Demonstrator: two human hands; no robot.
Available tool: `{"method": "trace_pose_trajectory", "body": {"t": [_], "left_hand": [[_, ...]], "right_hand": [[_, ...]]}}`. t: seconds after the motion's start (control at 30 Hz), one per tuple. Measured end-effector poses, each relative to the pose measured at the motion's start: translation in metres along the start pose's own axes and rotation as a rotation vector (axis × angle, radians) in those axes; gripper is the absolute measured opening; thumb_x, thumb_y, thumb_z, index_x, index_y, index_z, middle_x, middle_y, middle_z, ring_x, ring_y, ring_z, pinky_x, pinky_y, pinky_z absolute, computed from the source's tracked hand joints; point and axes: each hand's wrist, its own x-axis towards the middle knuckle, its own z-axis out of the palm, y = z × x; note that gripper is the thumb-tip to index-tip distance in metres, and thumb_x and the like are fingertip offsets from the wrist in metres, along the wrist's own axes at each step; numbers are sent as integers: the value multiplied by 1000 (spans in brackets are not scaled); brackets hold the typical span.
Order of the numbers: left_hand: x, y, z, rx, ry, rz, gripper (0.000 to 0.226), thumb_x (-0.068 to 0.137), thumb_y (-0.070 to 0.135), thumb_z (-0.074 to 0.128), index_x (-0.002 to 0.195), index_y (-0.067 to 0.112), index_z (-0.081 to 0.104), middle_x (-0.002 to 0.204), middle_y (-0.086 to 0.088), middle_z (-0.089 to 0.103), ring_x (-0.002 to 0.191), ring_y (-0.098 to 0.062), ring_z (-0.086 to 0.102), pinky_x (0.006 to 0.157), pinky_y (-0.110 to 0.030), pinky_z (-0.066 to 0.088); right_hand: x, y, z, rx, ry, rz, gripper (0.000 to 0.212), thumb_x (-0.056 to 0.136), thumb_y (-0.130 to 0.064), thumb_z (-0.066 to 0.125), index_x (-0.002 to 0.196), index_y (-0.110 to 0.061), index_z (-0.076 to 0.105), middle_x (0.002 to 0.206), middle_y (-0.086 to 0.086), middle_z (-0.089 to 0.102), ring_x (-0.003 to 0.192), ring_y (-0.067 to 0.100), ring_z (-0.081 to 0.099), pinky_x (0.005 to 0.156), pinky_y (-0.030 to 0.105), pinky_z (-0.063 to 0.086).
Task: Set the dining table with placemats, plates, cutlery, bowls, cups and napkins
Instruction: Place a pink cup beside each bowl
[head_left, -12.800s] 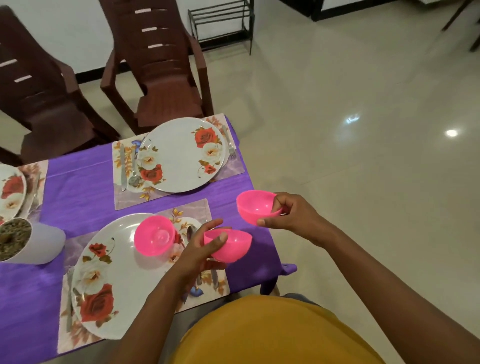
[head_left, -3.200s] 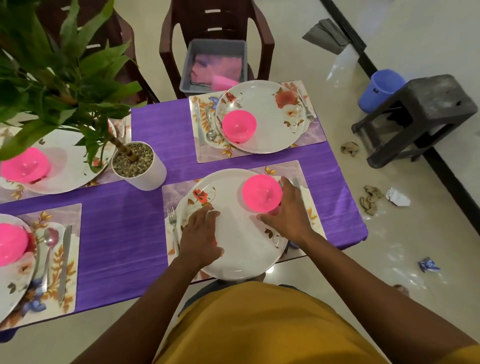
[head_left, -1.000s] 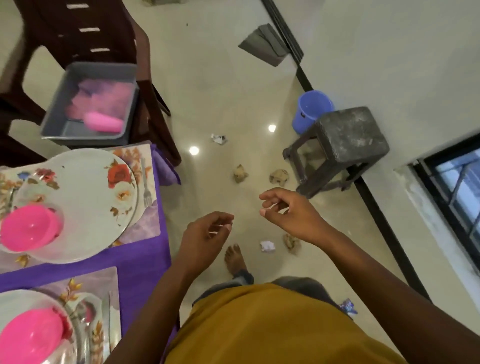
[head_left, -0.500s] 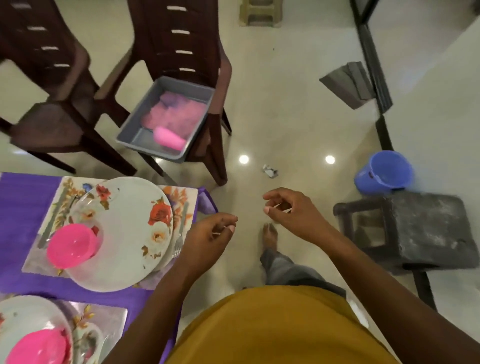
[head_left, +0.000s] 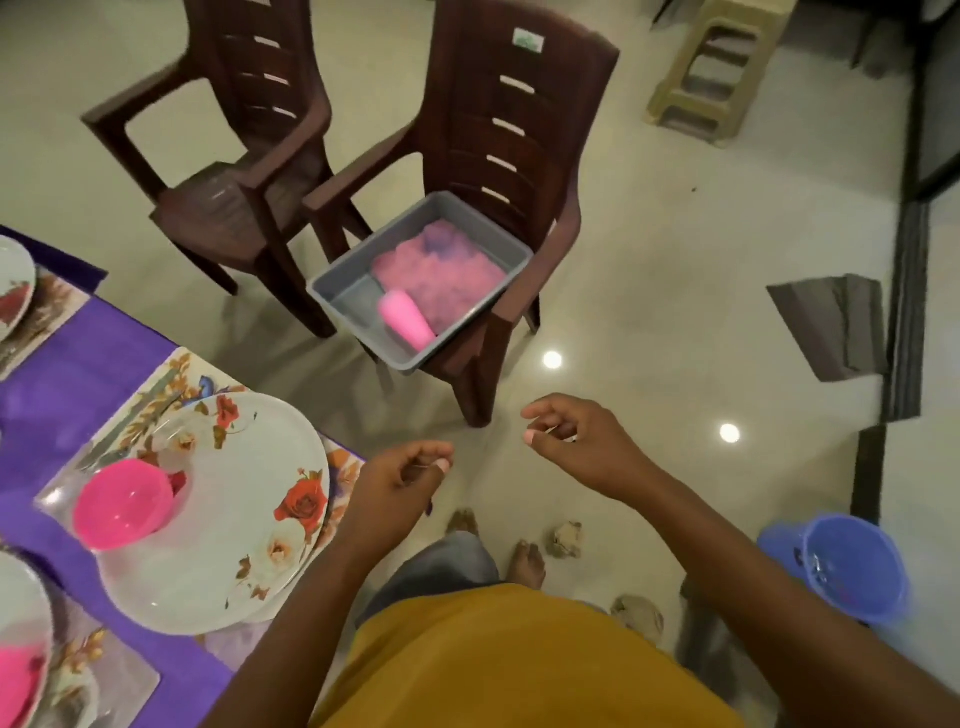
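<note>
Pale glossy tiled floor (head_left: 675, 312) with two ceiling-light reflections. Purple-clothed table (head_left: 67, 364) at left edge, only its corner in view. Two dark brown plastic armchairs: empty chair (head_left: 234, 156) at back left, second chair (head_left: 498, 130) just beside it. On the second chair's seat, a grey tub (head_left: 353, 291), overhanging the seat's front edge; inside it a heap of pink and purple cloth (head_left: 441, 265) and a pink cup (head_left: 405, 312) lying on its side. On the table corner nearest the tub, a floral placemat (head_left: 171, 379) under a white floral plate (head_left: 234, 519), with a pink bowl (head_left: 122, 504) upright on the plate's left part. Part of another plate and pink bowl at bottom left edge. Blue bucket (head_left: 841, 566) on the floor at right; beige stool (head_left: 717, 67) at top right. Both hands low over the floor, apart from the table and well short of the tub: left hand (head_left: 395, 488) with fingers loosely curled, gripping nothing; right hand (head_left: 576, 441) likewise loosely curled, empty.
</note>
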Motion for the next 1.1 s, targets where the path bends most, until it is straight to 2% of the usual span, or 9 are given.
{"method": "trace_pose_trajectory", "body": {"t": [0.2, 0.4, 0.5, 0.63, 0.77, 0.87, 0.97, 1.03, 1.1], "left_hand": [[64, 7, -7, -113, 79, -34, 22, 102, 12, 64, 109, 30, 75, 102, 8, 78, 96, -8, 73, 85, -20, 57], [138, -4, -24, -157, 127, -119, 21, 102, 16, 64, 112, 30, 76, 103, 10, 77, 97, -14, 73, 87, -37, 61], [172, -2, -30, -202, 160, -163, 22, 102, 13, 64, 106, 31, 76, 99, 13, 78, 93, -10, 73, 82, -32, 60], [212, -5, -38, -283, 206, -258, 23, 102, 10, 63, 103, 27, 77, 96, 9, 78, 89, -10, 73, 80, -26, 55], [234, -7, -39, -348, 294, -348, 20, 101, 9, 64, 104, 23, 78, 96, 5, 78, 87, -6, 72, 83, -27, 57], [262, -12, -36, -354, 320, -401, 23, 101, 7, 64, 99, 26, 77, 95, 4, 77, 80, 1, 69, 75, -16, 53], [297, -23, -34, -347, 389, -478, 23, 100, 7, 65, 98, 27, 75, 100, 5, 75, 84, -1, 67, 72, -7, 48], [321, -30, -33, -351, 427, -527, 20, 100, 10, 65, 100, 27, 74, 106, 6, 73, 95, -8, 67, 79, -12, 50], [348, -41, -28, -370, 476, -590, 15, 101, 13, 65, 106, 23, 75, 107, 9, 71, 103, -14, 67, 90, -27, 55]], "right_hand": [[83, -26, -14, -68, -111, -43, 24, 97, -33, 69, 121, -28, 70, 99, -20, 65, 91, 4, 65, 63, 5, 45], [170, -53, -20, -106, -178, -40, 26, 97, -30, 70, 122, -26, 70, 102, -16, 67, 96, 6, 65, 76, 15, 50], [211, -66, -24, -109, -214, -31, 27, 97, -30, 71, 123, -25, 70, 107, -11, 71, 98, 6, 67, 79, 16, 51], [271, -79, -20, -61, -271, 56, 22, 98, -26, 69, 119, -20, 72, 107, -6, 73, 96, 6, 69, 69, 11, 49], [326, -87, -7, -49, -345, 155, 20, 97, -25, 70, 116, -18, 72, 106, 1, 73, 97, 17, 71, 67, 19, 55], [370, -86, 6, -77, -397, 186, 13, 96, -22, 72, 109, -20, 73, 103, 5, 73, 92, 18, 71, 59, 20, 56], [422, -75, 26, -149, -473, 167, 8, 94, -20, 73, 103, -19, 73, 99, 5, 74, 96, 25, 72, 80, 37, 63], [453, -66, 39, -159, -500, 177, 5, 93, -16, 73, 98, -16, 73, 99, 8, 75, 94, 26, 72, 85, 39, 59], [485, -55, 55, -182, -542, 212, 5, 92, -13, 72, 92, -18, 72, 96, 7, 74, 87, 23, 69, 79, 37, 57]]}}
